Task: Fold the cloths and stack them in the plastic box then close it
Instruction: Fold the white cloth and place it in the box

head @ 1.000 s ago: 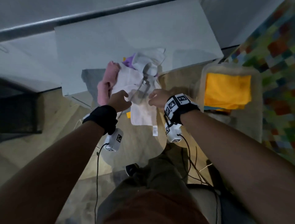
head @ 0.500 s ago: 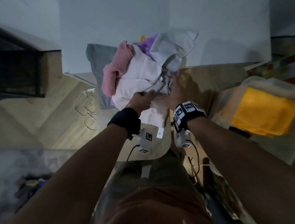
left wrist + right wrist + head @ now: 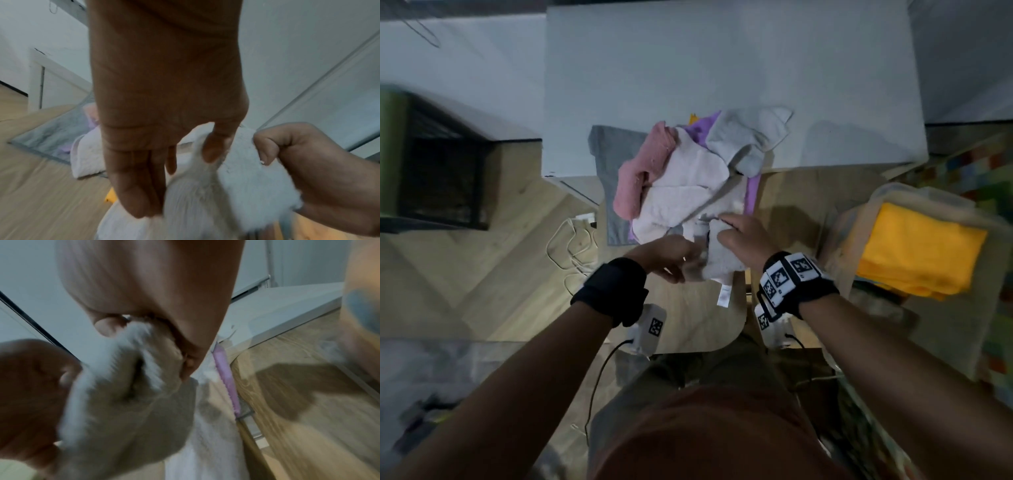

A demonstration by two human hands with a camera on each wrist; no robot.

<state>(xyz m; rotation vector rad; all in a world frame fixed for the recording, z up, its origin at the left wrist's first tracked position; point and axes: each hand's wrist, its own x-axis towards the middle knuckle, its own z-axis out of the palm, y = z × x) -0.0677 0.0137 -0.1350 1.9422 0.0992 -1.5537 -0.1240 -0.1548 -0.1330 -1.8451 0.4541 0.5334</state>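
Observation:
A heap of cloths lies on the small wooden table (image 3: 698,318): a pink cloth (image 3: 643,171), a white cloth (image 3: 681,192), a light grey cloth (image 3: 750,137), a purple cloth (image 3: 702,128) and a flat grey cloth (image 3: 613,150) underneath. At the heap's near edge both hands hold a pale fluffy cloth (image 3: 719,263) with a tag hanging from it. My left hand (image 3: 681,263) pinches it between thumb and fingers (image 3: 191,155). My right hand (image 3: 726,233) pinches the same pale cloth (image 3: 123,402) close beside it (image 3: 148,347). The plastic box (image 3: 887,192) stands open at the right with a folded yellow cloth (image 3: 917,253) inside.
A white tabletop (image 3: 722,68) lies behind the heap. A black crate (image 3: 438,178) stands at the left, and white cables (image 3: 571,240) lie on the wooden floor. A colourful mat (image 3: 979,171) runs along the right edge.
Both hands have drawn together on the pale cloth and pulled its edge toward me, off the heap. The head view has swung, so the box sits farther right.

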